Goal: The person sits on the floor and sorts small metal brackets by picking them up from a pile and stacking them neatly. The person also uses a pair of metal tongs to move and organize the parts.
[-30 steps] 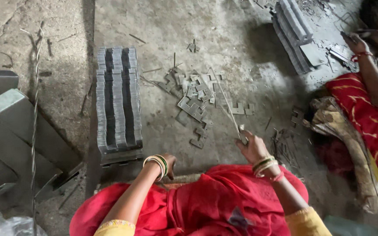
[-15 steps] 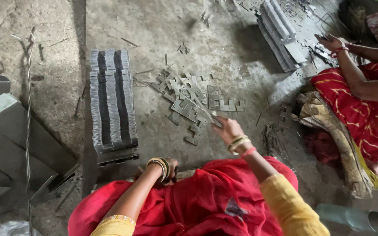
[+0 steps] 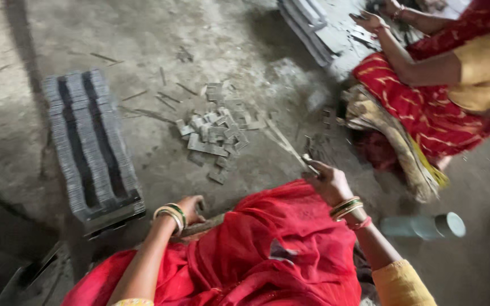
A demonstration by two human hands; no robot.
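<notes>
Red cloth (image 3: pixel 267 255) fills the near edge of the view, draped over the person's lap, with a yellow sleeve (image 3: pixel 401 286) at the right.

From it the left hand (image 3: pixel 191 208) reaches down to the floor beside the knee, wrist ringed with green and gold bangles (image 3: pixel 171 215). Its fingers curl down against a dull strip (image 3: pixel 202 226) lying at the hem of the cloth; whether they truly grip it cannot be told.

Just beyond the cloth, the right hand (image 3: pixel 327 181) is closed around the near end of a thin bundle of pale metal strips (image 3: pixel 284 144), which slants away up and to the left across the concrete floor (image 3: pixel 171 34). Bangles (image 3: pixel 345 207) and a pink band sit on that wrist.

A grey-green cylinder (image 3: pixel 423 225) lies on its side to the right of that arm.

Left of the hands stands a long block of stacked grey metal plates (image 3: pixel 92 144), with two dark grooves running along it.

Between block and bundle, a loose heap of small flat grey pieces (image 3: pixel 216 133) is scattered on the floor, the far end of the bundle near its right edge.

Farther right a second person sits in red patterned cloth (image 3: pixel 421 107) and a yellow top, a folded brownish cloth (image 3: pixel 387 136) beside the knee. That person's hand (image 3: pixel 370 21) is at another stack of grey plates (image 3: pixel 313 25) at the top edge.
</notes>
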